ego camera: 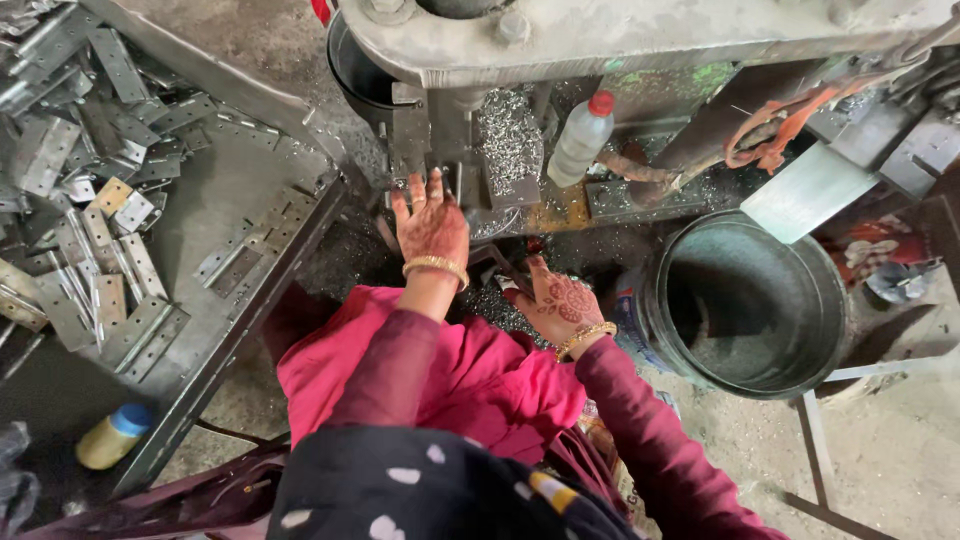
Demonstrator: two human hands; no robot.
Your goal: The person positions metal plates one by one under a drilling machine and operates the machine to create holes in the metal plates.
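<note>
While the left hand (430,222) reaches up with fingers spread wide and flat against the base of the press machine (600,40), it holds nothing that shows; its fingertips sit right at the small metal piece (452,190) under the machine's head. The right hand (560,298) rests lower, near the lap, fingers loosely spread over a dark heap of metal shavings (495,305); whether it pinches anything beneath cannot be told. To the left, a slanted metal tray (250,190) carries a pile of flat hinge plates (100,190), well apart from both hands. A plastic bottle with a red cap (583,135) stands beside the machine, and a large round bucket (745,300) sits to the right.

The main risk, as I judge it, is the left fingers lying so close to the pressing point: if the head came down with them there, they could be crushed. Sharp shavings under the right palm could cut it, and the loose pink cloth (450,370) on the lap lies near enough to snag on the plates' edges.
</note>
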